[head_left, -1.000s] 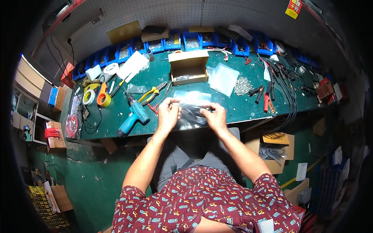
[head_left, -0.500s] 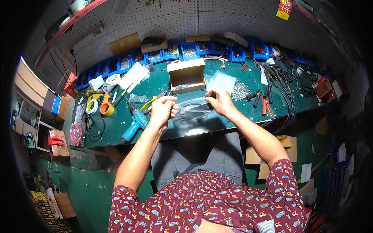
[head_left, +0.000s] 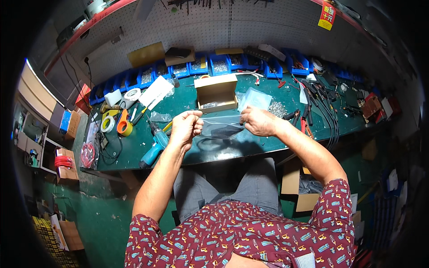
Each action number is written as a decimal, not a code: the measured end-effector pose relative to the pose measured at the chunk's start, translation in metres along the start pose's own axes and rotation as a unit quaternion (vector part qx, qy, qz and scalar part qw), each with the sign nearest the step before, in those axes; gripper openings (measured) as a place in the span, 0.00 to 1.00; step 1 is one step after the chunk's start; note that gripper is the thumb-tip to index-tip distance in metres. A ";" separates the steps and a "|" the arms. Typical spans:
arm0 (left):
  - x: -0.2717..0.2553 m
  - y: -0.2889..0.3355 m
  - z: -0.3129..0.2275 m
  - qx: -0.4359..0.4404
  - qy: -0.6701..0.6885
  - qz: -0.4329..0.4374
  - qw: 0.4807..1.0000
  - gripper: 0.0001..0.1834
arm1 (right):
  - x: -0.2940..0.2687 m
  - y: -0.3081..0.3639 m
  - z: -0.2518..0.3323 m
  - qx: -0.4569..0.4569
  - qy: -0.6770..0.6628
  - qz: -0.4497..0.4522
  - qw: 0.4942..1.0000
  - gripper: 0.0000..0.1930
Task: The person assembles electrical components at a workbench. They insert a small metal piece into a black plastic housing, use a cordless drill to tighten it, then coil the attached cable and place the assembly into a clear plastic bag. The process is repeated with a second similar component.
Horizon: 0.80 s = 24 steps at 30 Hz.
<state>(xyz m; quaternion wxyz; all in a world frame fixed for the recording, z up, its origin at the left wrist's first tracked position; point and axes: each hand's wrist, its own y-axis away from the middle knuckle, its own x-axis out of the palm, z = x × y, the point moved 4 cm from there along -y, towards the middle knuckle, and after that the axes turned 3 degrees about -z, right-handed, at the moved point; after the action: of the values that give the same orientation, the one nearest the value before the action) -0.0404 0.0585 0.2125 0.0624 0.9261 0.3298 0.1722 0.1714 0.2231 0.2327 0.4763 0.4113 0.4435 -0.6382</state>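
Note:
Between my hands a clear plastic bag [head_left: 222, 127] is stretched over the near part of the bench. Dark contents, perhaps a coiled cable, show through the film; their exact kind is unclear. My left hand [head_left: 187, 128] is closed on the bag's upper left corner. Fingers of my right hand [head_left: 259, 121] pinch its upper right side. Just beyond the bag stands an open cardboard box [head_left: 216, 89] with a small clear packet inside. Flat clear bags [head_left: 255, 98] lie to the box's right, close to my right hand. A teal power drill [head_left: 154, 151] rests left of my left hand.
Blue parts bins [head_left: 219, 65] line the back of the green bench [head_left: 187, 95]. Tape rolls [head_left: 124, 128] and a white sheet [head_left: 155, 92] lie at left. Loose metal parts [head_left: 278, 109], clamps and black cables [head_left: 328, 114] spread at right. An open carton [head_left: 307, 202] sits below the bench.
The bag is pulled flatter between my hands, and its dark contents hang lower. My right hand has turned, its back more toward me. The head view has shifted slightly.

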 end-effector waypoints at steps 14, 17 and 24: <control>-0.031 -0.003 0.028 0.298 -0.280 0.053 0.911 0.07 | 0.001 0.006 -0.017 -0.055 -0.120 -0.111 0.985 0.06; -0.029 -0.003 0.036 0.215 -0.156 0.063 0.962 0.05 | -0.002 0.013 -0.024 -0.036 -0.156 -0.148 0.976 0.07; 0.014 0.005 0.008 0.308 -0.115 0.096 0.939 0.06 | -0.018 0.017 -0.005 0.101 -0.241 -0.165 0.951 0.25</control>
<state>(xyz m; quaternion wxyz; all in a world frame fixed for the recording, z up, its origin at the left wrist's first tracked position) -0.0242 0.0631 0.2100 -0.2055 0.9408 0.2665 -0.0401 0.1923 0.2297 0.2459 0.4134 0.2119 0.3103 -0.8294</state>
